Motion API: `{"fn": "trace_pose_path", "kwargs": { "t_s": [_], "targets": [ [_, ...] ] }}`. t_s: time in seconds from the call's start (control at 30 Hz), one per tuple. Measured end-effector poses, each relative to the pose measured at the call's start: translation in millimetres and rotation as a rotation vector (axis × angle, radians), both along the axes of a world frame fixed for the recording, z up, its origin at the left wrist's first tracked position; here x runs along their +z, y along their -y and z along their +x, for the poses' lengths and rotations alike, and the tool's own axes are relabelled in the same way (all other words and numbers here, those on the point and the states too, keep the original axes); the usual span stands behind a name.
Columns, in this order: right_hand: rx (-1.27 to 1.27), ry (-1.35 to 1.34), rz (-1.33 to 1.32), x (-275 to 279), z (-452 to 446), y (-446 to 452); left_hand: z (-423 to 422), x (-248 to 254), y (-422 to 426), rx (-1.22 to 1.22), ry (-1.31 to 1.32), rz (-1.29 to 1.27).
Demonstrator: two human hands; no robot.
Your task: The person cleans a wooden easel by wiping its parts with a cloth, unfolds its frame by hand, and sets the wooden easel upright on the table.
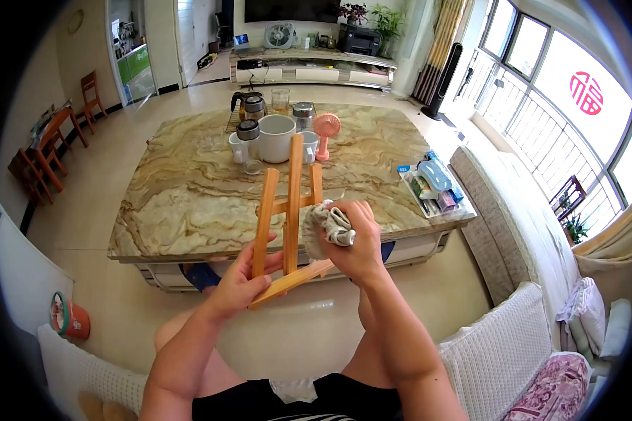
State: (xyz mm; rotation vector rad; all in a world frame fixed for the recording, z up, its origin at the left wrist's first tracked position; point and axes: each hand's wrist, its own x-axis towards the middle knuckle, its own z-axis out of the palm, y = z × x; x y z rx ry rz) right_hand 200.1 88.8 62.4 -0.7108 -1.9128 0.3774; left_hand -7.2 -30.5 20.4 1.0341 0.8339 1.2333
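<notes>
A small wooden stand (293, 203), made of several light-brown slats, is held up over my lap, in front of the table's near edge. My left hand (240, 281) is closed around its lower left corner, where an upright slat meets the bottom bar. In my right hand (358, 242) is a bunched grey-white cloth (330, 226), pressed near the right side of the stand. The fingers curl over the cloth, and part of the right slats is hidden behind it. Whether the cloth touches the wood there is hard to tell.
On the marble-topped table (182, 189) stand a white pot (277, 140), jars, cups and a pink handheld fan (325, 133). Packaged items (437, 184) lie at its right corner. A sofa (498, 344) surrounds me, and an orange bin (70, 316) stands at left.
</notes>
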Motion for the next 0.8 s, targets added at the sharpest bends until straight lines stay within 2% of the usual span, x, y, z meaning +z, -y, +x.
{"fn": "trace_pose_path", "kwargs": {
  "t_s": [0.2,0.27,0.33,0.53,0.67,0.8],
  "targets": [
    [-0.079,-0.097,0.099,-6.4,-17.4,-9.8,10.4,-11.8,2.5,-0.015,-0.074,0.040],
    [-0.126,-0.196,-0.123,-5.3,-20.7,-6.7,13.1,-13.0,3.1,-0.023,-0.073,0.055],
    [-0.135,-0.200,-0.152,-6.8,-20.6,-8.0,15.8,-14.1,4.7,-0.034,-0.065,0.016],
    [-0.185,-0.015,-0.085,-4.5,-22.2,-3.4,24.5,-17.9,7.6,0.009,-0.063,0.081],
    [-0.234,-0.025,-0.155,-6.5,-27.2,-1.6,28.9,-22.2,7.8,0.020,-0.113,0.107],
    [-0.256,0.102,-0.258,-16.4,-23.5,0.3,32.6,-22.3,4.0,0.097,-0.147,0.094]
  ]
}}
